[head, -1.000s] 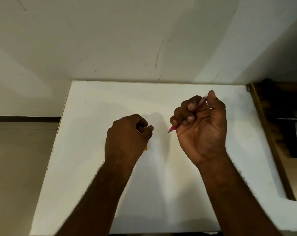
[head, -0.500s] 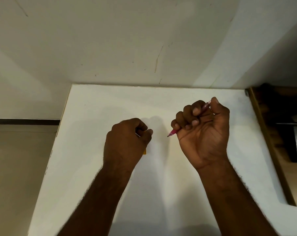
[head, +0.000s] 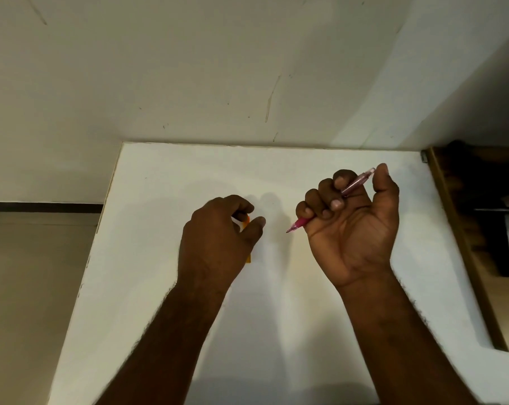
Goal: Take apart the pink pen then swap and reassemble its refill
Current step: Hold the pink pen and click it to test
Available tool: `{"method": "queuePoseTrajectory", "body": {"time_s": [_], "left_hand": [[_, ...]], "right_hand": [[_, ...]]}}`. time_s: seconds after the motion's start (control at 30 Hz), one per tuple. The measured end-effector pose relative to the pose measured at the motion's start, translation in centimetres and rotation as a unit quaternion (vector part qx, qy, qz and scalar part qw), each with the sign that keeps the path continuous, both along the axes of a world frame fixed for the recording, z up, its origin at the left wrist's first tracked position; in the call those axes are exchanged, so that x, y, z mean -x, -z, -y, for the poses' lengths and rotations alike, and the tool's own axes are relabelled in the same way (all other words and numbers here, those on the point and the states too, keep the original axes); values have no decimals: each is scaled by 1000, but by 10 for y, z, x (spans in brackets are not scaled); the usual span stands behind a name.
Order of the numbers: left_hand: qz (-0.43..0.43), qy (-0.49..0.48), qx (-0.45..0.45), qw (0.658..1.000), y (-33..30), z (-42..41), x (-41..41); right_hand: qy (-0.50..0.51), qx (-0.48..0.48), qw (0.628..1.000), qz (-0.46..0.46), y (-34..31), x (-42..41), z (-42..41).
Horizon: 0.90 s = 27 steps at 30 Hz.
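My right hand is closed in a fist around the pink pen, palm turned towards me. The pen's tip pokes out at the lower left of the fist and its clear pink rear end sticks out beside the thumb. My left hand rests on the white table, fingers curled around a small orange piece; a further orange bit shows under its heel. Most of that piece is hidden by the hand.
A pale wall rises just behind the table's far edge. To the right stands a dark wooden piece of furniture with a metal part. The table's left edge drops to a beige floor.
My right hand has loosened a little, the thumb lifting so more of the pen's rear end shows. The orange piece now peeks between my left fingers. The view shifted slightly.
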<state>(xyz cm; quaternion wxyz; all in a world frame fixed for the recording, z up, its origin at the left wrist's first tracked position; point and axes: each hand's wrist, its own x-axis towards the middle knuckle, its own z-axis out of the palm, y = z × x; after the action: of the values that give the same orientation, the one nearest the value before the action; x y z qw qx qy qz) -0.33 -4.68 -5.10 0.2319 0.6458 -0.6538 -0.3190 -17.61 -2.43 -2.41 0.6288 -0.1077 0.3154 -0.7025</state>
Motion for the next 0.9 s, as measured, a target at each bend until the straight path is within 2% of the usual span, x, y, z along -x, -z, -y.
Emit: {"method": "queuePoseTrajectory", "body": {"time_s": [0.3,0.6,0.9], "left_hand": [[-135,-19,-14,991,-10,4,5],[-295,-84,-61,950,-19,9,2],[-315,-75,-51,945,-20,9,1]], "right_hand": [[8,3,1000,-7,-1,0,0],[12,1,1000,-13,-2,-3,-1],[4,2,1000,-3,-2,-1,-1]]}}
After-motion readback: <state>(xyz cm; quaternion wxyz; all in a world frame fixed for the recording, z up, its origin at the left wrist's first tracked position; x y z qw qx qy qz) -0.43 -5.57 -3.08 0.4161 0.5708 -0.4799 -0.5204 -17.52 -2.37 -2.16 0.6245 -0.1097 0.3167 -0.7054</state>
